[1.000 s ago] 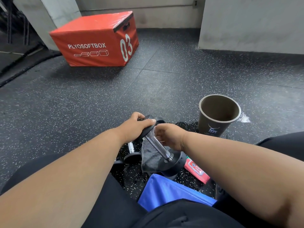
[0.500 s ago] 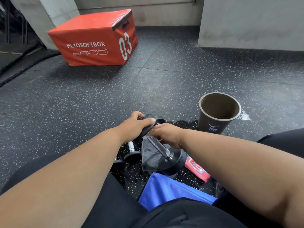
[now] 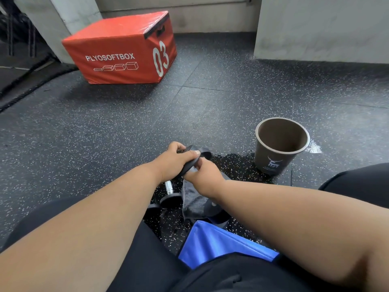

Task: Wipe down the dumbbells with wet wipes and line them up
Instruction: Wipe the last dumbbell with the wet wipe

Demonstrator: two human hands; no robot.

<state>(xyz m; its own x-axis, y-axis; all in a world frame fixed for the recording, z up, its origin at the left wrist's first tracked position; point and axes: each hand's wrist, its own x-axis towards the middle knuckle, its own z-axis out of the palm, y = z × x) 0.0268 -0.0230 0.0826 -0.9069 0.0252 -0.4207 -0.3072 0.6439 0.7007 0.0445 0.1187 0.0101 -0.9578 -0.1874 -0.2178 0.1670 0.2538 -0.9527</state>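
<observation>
My left hand [image 3: 175,160] grips the black upper head of a small dumbbell [image 3: 190,162] that stands tilted above the floor. My right hand [image 3: 203,175] is closed around its handle just under that head, holding a grey wet wipe [image 3: 192,200] that hangs down over the bar. The dumbbell's lower head [image 3: 212,208] shows partly below my right wrist. A second dumbbell [image 3: 169,191] with a chrome handle lies on the floor to the left, partly hidden by my left forearm. A dark wet patch [image 3: 231,165] spreads on the floor around them.
A dark paper cup [image 3: 281,147] stands open to the right of my hands. A blue sheet [image 3: 219,243] lies near my lap. A red plyo soft box [image 3: 120,51] sits far left by a grey pillar. Grey walls [image 3: 322,28] bound the speckled rubber floor.
My right hand has slid up the handle with the wipe, from mid-bar to just beneath the upper head. The red wipes packet seen earlier is now hidden by my right forearm.
</observation>
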